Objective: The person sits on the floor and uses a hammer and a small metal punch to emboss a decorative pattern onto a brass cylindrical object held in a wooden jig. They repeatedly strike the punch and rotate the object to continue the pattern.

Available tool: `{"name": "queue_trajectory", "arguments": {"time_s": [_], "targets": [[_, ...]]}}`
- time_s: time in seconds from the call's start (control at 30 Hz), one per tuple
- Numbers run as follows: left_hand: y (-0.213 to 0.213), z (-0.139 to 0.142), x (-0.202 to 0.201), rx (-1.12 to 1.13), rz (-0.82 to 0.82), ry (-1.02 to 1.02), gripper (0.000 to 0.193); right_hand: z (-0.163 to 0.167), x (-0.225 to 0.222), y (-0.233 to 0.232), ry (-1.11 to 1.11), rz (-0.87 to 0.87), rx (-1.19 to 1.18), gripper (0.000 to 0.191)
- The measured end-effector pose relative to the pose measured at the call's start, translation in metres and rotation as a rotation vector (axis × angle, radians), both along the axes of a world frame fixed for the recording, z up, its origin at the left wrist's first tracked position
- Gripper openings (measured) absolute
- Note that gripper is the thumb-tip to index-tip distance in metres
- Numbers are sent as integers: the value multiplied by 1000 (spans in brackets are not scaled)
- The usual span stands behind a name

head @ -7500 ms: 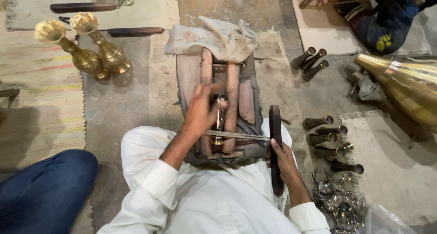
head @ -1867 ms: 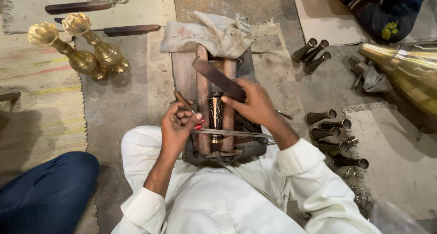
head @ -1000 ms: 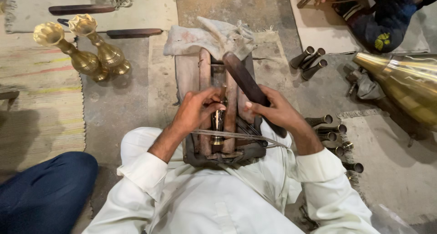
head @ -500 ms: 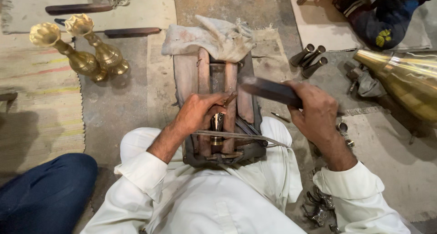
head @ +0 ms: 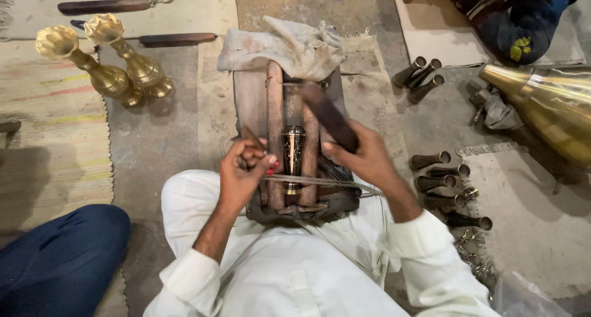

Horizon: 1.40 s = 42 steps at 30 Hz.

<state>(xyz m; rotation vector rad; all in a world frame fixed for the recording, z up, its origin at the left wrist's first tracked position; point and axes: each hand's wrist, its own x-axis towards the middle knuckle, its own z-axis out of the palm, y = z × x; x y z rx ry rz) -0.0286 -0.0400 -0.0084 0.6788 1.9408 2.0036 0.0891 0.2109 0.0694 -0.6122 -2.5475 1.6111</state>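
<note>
Brass work fills the single head view. A small dark brass cup [head: 293,152] stands lengthwise in the middle of a wooden jig [head: 289,144], its long axis running twelve to six, wider end toward twelve. It sits between two upright wooden rails, touching both, with a taut cord [head: 320,181] crossing just below it from nine to three.

The left hand [head: 241,172] is at nine o'clock of the cup, fingers pressed together around a thin chisel [head: 252,138] whose free end slants toward eleven. The right hand [head: 363,160] is at three o'clock, fist wrapped tight round a dark mallet [head: 326,117] that points toward eleven, its blurred head above the jig's top end.

A crumpled cloth [head: 289,46] covers the jig at twelve. The jig's near end rests against the person's lap in white clothing.

Two tall brass vases [head: 117,67] stand at ten o'clock on the floor, touching each other. Dark tubes [head: 422,77] lie at two o'clock; more tubes lie in a row at four. A large brass horn [head: 548,117] lies at three, near the frame edge. Bare floor opens between the vases and the jig. A blue-clad knee [head: 61,255] sits at eight.
</note>
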Motion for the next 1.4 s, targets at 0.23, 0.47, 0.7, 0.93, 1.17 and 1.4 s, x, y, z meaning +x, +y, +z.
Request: {"name": "queue_trajectory", "arguments": {"time_s": [0.23, 0.47, 0.7, 0.93, 1.17, 1.4], "targets": [[-38, -19, 35, -4, 0, -176, 31, -4, -59, -34, 56, 139, 615, 55], [-45, -26, 40, 47, -10, -267, 31, 4, -84, -63, -32, 179, 964, 64], [-42, -19, 38, 22, -46, -269, 34, 12, -81, -46, 44, 268, 743, 60], [-38, -11, 32, 35, -56, -327, 38, 9, -84, -57, -49, 196, 790, 60], [-29, -2, 29, 13, -58, -302, 38, 7, -76, -35, 23, 259, 638, 60], [1, 0, 22, 114, -12, -205, 33, 7, -33, 13, -161, 218, -198, 32]]}}
